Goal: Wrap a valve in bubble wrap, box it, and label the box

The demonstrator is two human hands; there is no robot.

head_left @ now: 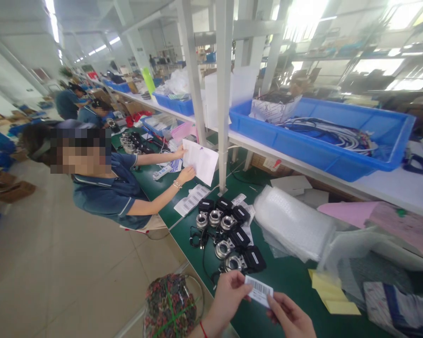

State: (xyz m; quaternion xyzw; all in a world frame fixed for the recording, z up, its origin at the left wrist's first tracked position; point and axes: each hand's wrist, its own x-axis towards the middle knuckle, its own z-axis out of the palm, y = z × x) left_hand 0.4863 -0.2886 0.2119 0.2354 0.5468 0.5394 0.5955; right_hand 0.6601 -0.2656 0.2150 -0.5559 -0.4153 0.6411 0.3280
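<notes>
A small white barcode label (258, 291) is stretched between my two hands over the green bench. My left hand (230, 296) pinches its left end between thumb and fingers, and a red cord circles that wrist. At the label's right end, my right hand (289, 317) grips the lower corner. Just beyond my hands stand several metal ring fittings with black housings, one of them a ring fitting (234, 263) nearest my left hand. A black housing (255, 258) carries a small white label. Black cables (203, 241) lie beside the fittings.
A co-worker (105, 188) on the left holds a white sheet (200, 162) above printed label sheets (192, 199). Clear bubble wrap (292, 223) and yellow paper (333, 293) lie to the right. A blue bin (320, 141) of cables sits on the shelf behind a white post (224, 94). A patterned stool (171, 305) stands below.
</notes>
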